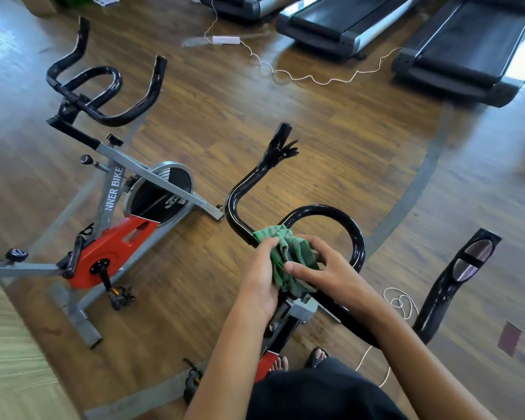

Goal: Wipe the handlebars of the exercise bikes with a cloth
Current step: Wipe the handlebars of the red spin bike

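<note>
Both hands, left hand (262, 272) and right hand (322, 269), pinch the green cloth (288, 256) bunched over the near handlebar (325, 212), hiding its centre; 1 grip (455, 280) stands right.

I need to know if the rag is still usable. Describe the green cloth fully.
The cloth is green, a soft woven-looking fabric, crumpled and bunched rather than folded flat. It sits on the near bike's black handlebar, near its centre. The left hand and right hand both grip it. No holes or stains can be made out.
</note>
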{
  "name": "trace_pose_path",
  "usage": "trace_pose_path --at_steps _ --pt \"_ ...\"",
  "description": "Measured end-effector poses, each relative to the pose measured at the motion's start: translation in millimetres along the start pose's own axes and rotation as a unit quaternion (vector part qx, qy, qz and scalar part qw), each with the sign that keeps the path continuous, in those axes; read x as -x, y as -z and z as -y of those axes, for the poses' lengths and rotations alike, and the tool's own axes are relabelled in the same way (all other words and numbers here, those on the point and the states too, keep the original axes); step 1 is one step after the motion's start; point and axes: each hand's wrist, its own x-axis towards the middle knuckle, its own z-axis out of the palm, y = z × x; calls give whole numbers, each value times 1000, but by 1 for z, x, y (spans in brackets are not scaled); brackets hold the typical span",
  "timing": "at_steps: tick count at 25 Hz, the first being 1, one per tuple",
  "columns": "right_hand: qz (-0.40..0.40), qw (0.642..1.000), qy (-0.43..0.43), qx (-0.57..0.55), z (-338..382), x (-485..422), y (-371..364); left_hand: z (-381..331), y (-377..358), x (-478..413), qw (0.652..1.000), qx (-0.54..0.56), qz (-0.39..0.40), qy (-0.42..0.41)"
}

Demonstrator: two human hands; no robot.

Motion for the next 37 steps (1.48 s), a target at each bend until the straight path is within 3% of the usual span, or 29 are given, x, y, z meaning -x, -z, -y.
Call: trace_pose_path --at_steps 6,11,14,18,22,24,26,29,31,35,37 --pt "-69 996 -18 -60 1 -1 -11 1 -6 4 993 -98 -44 -46" --pt "-105 968 -152 -171 9 -9 14 -9 4 8 988 -139 -31 -56" --pt "-122 959 -199 -159 21 -11 20 -11 3 12 980 -183 -21 -79" --pt "-117 973 -168 -105 37 -5 1 -1 -10 12 955 -265 -24 -135" --pt "-24 971 -131 -197 48 -1 -17 4 -19 7 981 -156 61 -100" --pt "22 961 -132 -241 48 -2 -13 4 -17 1 985 -134 32 -108" --pt "62 964 -140 -217 46 -8 -5 -1 -15 -4 986 -110 -16 -123" --pt "42 989 -101 -98 43 -23 -2 -7 -20 -16 987 -64 -77 -126" --pt "-1 997 -49 -65 47 -41 -10 -16 -33 -24 988 -47 -61 -130" --pt "-54 987 -48 -144 50 -96 -10 -52 -45 -55 995 0 70 -77" --pt "-94 973 -76 -199 45 -122 -3 -82 -45 -73 995 -72 46 -45"
